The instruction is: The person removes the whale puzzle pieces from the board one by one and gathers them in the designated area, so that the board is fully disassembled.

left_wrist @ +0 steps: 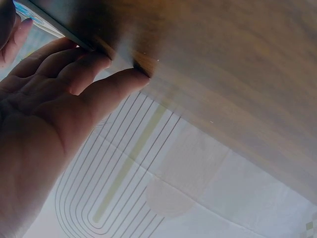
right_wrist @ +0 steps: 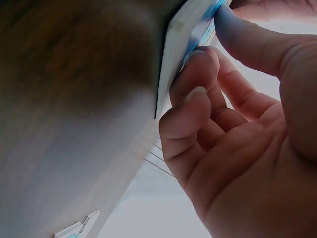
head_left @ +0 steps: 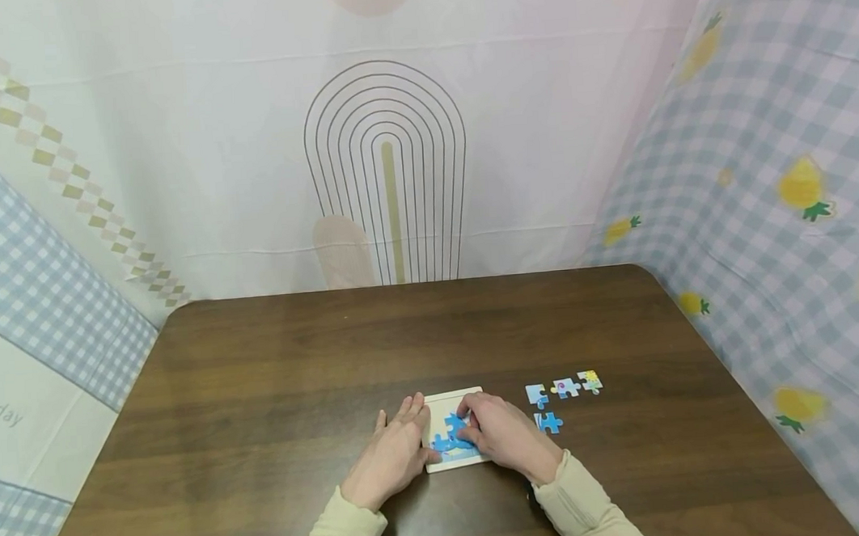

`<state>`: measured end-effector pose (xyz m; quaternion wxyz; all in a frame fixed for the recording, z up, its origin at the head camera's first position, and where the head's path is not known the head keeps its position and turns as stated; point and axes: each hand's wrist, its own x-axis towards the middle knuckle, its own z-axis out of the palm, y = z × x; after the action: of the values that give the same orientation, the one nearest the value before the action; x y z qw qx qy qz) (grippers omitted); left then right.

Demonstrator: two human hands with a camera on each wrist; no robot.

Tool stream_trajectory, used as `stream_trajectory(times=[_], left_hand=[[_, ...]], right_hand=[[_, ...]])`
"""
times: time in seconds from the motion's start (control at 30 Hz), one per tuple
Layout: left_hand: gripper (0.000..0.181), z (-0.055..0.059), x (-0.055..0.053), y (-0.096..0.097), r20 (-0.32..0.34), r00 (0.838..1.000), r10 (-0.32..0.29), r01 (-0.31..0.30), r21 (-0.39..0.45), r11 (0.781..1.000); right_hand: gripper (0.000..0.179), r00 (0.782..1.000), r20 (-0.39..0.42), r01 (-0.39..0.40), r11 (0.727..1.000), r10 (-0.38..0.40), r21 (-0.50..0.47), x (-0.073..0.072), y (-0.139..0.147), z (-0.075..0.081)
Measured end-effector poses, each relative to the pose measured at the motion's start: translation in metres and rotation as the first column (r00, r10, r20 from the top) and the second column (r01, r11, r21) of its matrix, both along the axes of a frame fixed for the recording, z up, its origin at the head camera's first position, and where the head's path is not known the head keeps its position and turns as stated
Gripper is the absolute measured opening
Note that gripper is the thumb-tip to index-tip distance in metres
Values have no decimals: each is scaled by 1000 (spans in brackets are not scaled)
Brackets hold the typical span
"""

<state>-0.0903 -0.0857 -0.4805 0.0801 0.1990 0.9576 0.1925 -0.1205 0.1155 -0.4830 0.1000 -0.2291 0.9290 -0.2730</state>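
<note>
A small pale puzzle tray (head_left: 437, 407) lies on the table, with blue jigsaw pieces (head_left: 448, 445) fitted along its lower part. My left hand (head_left: 394, 454) rests along the tray's left edge, fingers extended and thumb at the near left corner. In the left wrist view, the fingertips of that hand (left_wrist: 64, 94) touch the table beside the tray. My right hand (head_left: 507, 432) reaches over the tray's right side and pinches a blue puzzle piece (head_left: 455, 423) between thumb and curled fingers. The right wrist view shows its thumb (right_wrist: 247, 47) against the blue surface; the piece's outline is mostly hidden.
Several loose puzzle pieces lie right of the tray: a light blue one (head_left: 536, 394), a patterned one (head_left: 565, 387), one with yellow (head_left: 590, 381) and a blue one (head_left: 548, 422). The brown table (head_left: 260, 374) meets hanging cloths behind and at both sides.
</note>
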Motion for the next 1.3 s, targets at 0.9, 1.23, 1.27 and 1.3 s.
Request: stream_trajectory(times=[0.9,1.23,1.27,1.3], left_hand=[[66,0,-1,0,17,1000,4,-4,15,1000],[62,2,1,-1,0,1000,-2,2,16,1000],[62,1,1,-1,0,1000,-1,1,16,1000],[63,1,1,-1,0,1000,0,0,17,1000]], right_hand=[[19,1000,-24,-14,999,15,48,0,-2,0],[18,1000,-18,4,998,-3,63,0,-5,0],[18,1000,-17,5,998,-4,65,0,-5,0],[18,1000,-13,5,998,-4,62,0,-5,-1]])
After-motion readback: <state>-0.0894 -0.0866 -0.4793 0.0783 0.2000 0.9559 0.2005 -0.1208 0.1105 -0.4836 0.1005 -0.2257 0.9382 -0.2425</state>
